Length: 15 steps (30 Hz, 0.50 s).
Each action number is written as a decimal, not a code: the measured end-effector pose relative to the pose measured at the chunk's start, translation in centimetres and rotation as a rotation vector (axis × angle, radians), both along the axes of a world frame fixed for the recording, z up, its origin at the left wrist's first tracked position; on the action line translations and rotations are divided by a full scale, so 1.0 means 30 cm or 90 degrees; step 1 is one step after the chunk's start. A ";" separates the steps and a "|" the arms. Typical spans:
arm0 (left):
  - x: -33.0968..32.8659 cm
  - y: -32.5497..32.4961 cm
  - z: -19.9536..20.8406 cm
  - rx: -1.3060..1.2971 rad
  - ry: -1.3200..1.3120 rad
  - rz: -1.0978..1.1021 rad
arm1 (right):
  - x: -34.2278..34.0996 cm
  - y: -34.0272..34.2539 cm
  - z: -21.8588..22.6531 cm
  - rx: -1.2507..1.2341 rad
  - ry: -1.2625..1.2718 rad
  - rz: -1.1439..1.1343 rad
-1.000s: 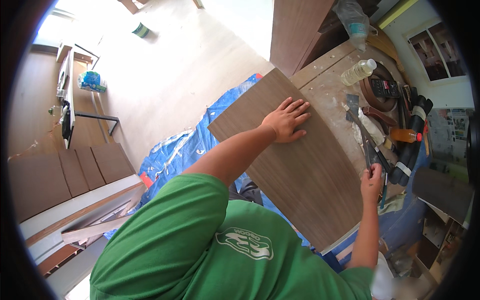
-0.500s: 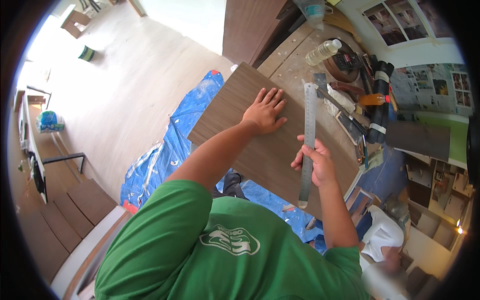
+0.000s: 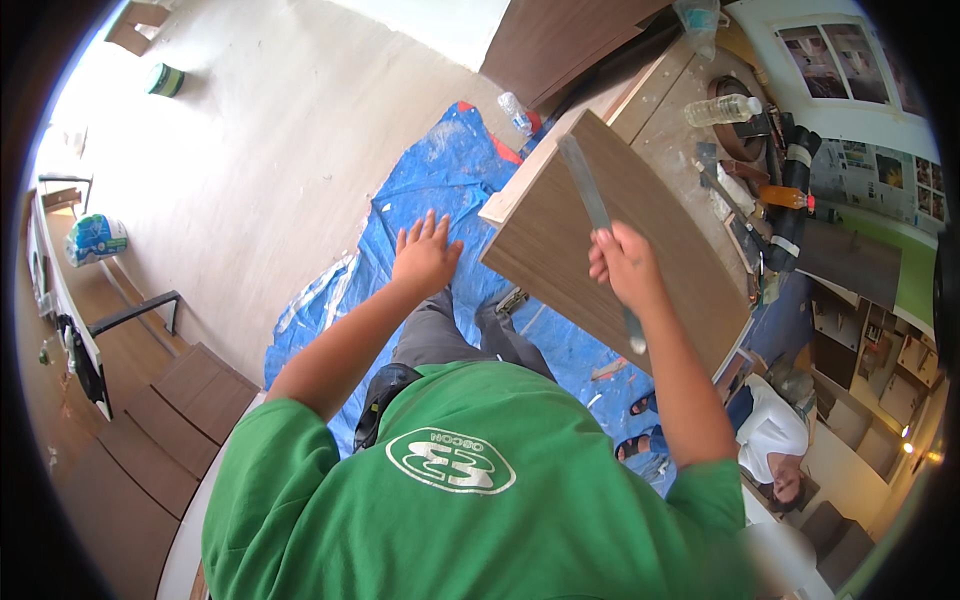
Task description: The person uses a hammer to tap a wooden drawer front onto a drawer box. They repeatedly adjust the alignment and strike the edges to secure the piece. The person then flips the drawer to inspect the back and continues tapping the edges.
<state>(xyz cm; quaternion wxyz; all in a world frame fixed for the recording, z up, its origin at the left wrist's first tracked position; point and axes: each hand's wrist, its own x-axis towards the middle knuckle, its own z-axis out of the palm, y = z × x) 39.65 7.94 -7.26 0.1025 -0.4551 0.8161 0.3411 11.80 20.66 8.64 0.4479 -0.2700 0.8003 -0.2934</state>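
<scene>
My right hand [image 3: 626,266] is closed around the middle of a long metal ruler [image 3: 584,185]. The ruler slants over a brown wood-grain panel [image 3: 650,200], its far end near the panel's upper left corner. Off the panel's left side, my left hand [image 3: 428,257] hangs in the air over a blue tarp [image 3: 440,190], fingers spread and nothing in them. A pale edge strip [image 3: 520,182] shows along the panel's left side. Whether the ruler touches the panel, I cannot tell.
Beyond the panel, a worktop [image 3: 665,125] carries a clear bottle [image 3: 722,110], an orange bottle [image 3: 785,197], a dark roll [image 3: 792,200] and tools. Another person in a white shirt [image 3: 772,430] is at the lower right. A plastic bottle [image 3: 515,113] lies by the tarp.
My left hand has lifted off the panel and moved left over the tarp. My right hand still holds the ruler, now tilted to the left. The view has shifted, showing my legs.
</scene>
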 end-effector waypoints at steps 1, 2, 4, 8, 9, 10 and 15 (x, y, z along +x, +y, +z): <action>0.030 0.012 -0.014 0.121 0.065 0.042 | -0.005 -0.065 -0.030 0.017 0.074 0.063; 0.050 0.019 -0.028 0.241 0.131 0.084 | -0.021 -0.134 -0.060 0.032 0.151 0.125; 0.048 0.055 -0.033 0.367 0.278 0.149 | -0.083 -0.212 -0.189 -0.156 0.483 0.200; -0.020 0.128 -0.048 0.639 0.440 0.303 | -0.213 -0.426 -0.175 0.087 0.427 0.269; -0.022 0.135 -0.048 0.664 0.451 0.303 | -0.235 -0.445 -0.170 0.124 0.404 0.269; -0.023 0.144 -0.049 0.690 0.463 0.307 | -0.220 -0.476 -0.133 0.179 0.329 0.235; -0.064 0.209 -0.067 0.714 0.533 0.292 | -0.208 -0.456 -0.136 0.002 0.285 0.300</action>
